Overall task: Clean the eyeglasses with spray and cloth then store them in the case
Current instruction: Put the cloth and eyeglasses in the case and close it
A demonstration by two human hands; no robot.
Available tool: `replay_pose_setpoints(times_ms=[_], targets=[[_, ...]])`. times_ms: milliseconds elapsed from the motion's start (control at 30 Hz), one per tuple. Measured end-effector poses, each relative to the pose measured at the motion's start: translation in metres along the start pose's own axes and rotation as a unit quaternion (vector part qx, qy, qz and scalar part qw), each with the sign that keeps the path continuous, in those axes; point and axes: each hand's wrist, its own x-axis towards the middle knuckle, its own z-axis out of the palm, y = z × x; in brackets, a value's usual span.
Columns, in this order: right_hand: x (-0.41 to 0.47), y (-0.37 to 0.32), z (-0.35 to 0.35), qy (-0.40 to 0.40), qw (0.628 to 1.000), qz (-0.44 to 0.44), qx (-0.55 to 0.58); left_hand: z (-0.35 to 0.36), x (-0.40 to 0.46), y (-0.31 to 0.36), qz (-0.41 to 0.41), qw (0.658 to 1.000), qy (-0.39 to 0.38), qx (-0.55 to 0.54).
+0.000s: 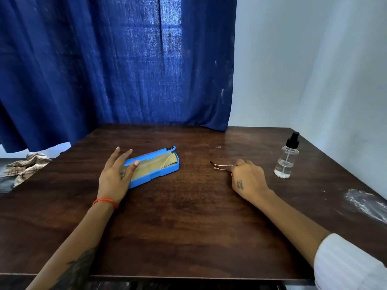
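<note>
Fingers of the right hand (248,178) curl round the folded eyeglasses (222,165), pinching them at one end; the frame pokes out toward the middle of the table (188,216), low over the wood or touching it, cannot tell which. Left hand (116,174) lies spread, fingers straight, thumb pressing the near rim of the blue case (155,166), steadying it.

Head view, the only one:
- Case sits left of centre, lid open, a yellowish cloth (156,165) lying inside it.
- Spray bottle (285,158) stands upright near the right edge, well apart from the glasses, cap on, some clear liquid in it.
- Crumpled checked rag (25,166) lies off the far left corner, not on the table.
- White smear (364,203) along the right edge.

Progress, as a judgement: glasses are folded and in hand, case open and held, so this looks like the storing stage. Whether the lenses got sprayed and wiped, the frame does not show. Left to do: glasses into the case, lid shut.

Count: one pair of eyeglasses, one case, one cloth, one spray bottle, one rag, two hands.
</note>
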Motion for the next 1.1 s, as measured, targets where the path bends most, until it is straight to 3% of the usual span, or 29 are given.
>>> replay_pose_setpoints(times_ms=[300,433,567,800,933,1100], targets=[[0.009,0.005,-0.001,0.037,0.996,-0.057,-0.06,-0.001,-0.001,0.004,-0.002,1.0,-0.003,-0.004],[0.007,0.006,-0.005,0.098,0.986,-0.1,-0.094,-0.001,0.0,0.002,-0.001,1.0,-0.007,-0.007],[0.004,0.001,-0.013,0.146,0.981,-0.118,-0.058,0.0,0.001,0.0,-0.003,1.0,-0.004,-0.018],[0.014,-0.082,-0.037,0.267,0.932,-0.244,0.04,0.002,0.002,-0.003,-0.017,0.999,0.004,-0.049],[0.03,-0.13,-0.031,0.264,0.915,-0.305,0.024,0.002,0.002,-0.004,-0.021,0.998,0.007,-0.066],[0.047,-0.152,-0.012,0.247,0.914,-0.32,0.018,0.005,0.004,-0.009,-0.024,0.997,0.008,-0.079]])
